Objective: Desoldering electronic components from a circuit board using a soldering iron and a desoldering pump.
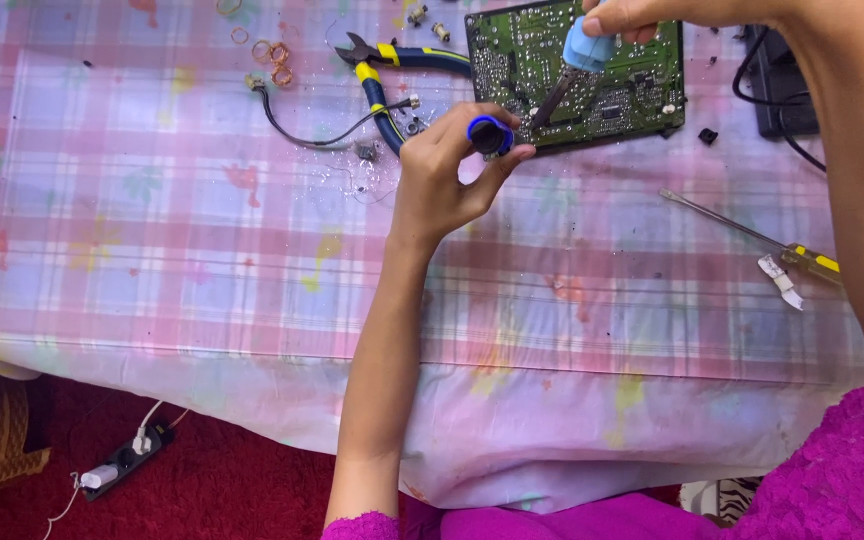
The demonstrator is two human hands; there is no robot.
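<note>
Magenta sleeves [832,470] fill the lower right of the frame, nearest the lens; both bare forearms reach up over a pink-and-lilac checked tablecloth [202,240].

Left hand [447,175], centre frame: fingers closed around a dark blue, round-ended tool [490,134], its tip at the lower left edge of the green circuit board [577,70].

Right hand [642,15], top edge, partly cut off: pinched on the light blue handle of a soldering iron [582,55], whose dark shaft slants down onto the board.

Board lies flat at upper centre, solder side up. Work looks mid-course: both tools on the board, loose bits already scattered beside it.

Around: yellow-and-blue cutters [384,75] and a black wire [322,130] at upper left, copper rings [272,50], a screwdriver [752,235] at right. Power strip [122,462] on red floor, lower left.
</note>
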